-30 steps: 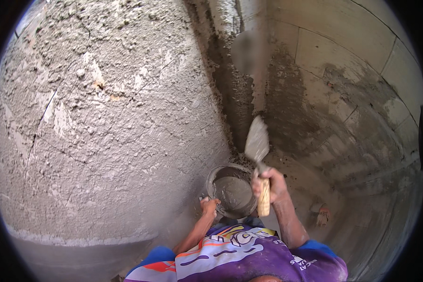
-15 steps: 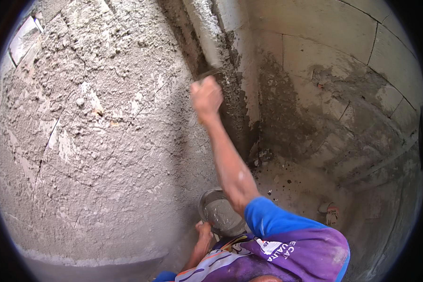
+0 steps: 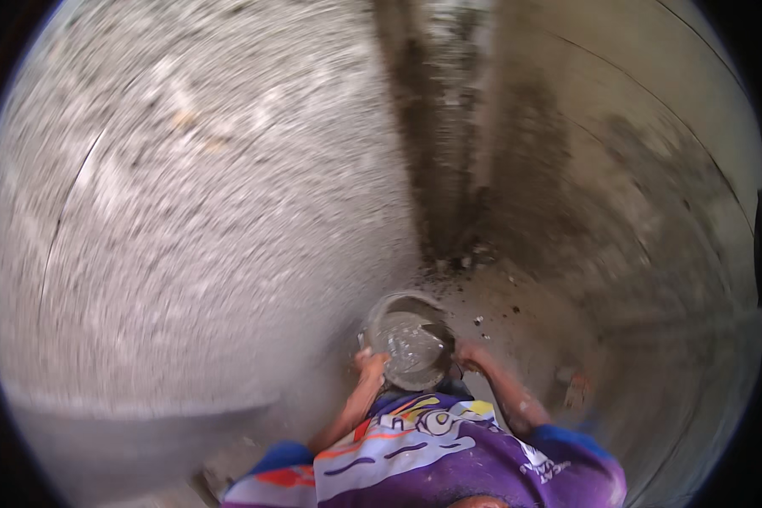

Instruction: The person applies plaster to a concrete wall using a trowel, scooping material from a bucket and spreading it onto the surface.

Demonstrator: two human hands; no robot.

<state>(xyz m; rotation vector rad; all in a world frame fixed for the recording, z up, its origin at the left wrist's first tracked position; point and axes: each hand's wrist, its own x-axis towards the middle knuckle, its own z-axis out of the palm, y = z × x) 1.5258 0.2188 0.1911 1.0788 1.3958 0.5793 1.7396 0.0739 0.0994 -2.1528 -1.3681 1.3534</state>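
A round grey bucket [image 3: 381, 315] sits close in front of my body, partly filled with wet grey mortar [image 3: 406, 343]. My left hand [image 3: 371, 362] is closed on the bucket's left rim. At the opposite side my right hand [image 3: 472, 356] is closed, low beside the rim. From it a dark trowel blade [image 3: 438, 333] reaches over the rim into the mortar; the handle is hidden in my fist. Motion blur softens the trowel's outline.
A rough, mortar-covered wall [image 3: 212, 220] fills the left side. It meets a dark vertical recess [image 3: 449, 152] at the corner. The block wall [image 3: 635, 169] on the right has damp patches. Crumbs of mortar [image 3: 474, 254] and a reddish brick piece [image 3: 577, 391] lie on the floor.
My right hand has come down from the wall corner to the bucket, bringing the trowel into the mortar. My left hand keeps its hold on the rim. The view has shifted.
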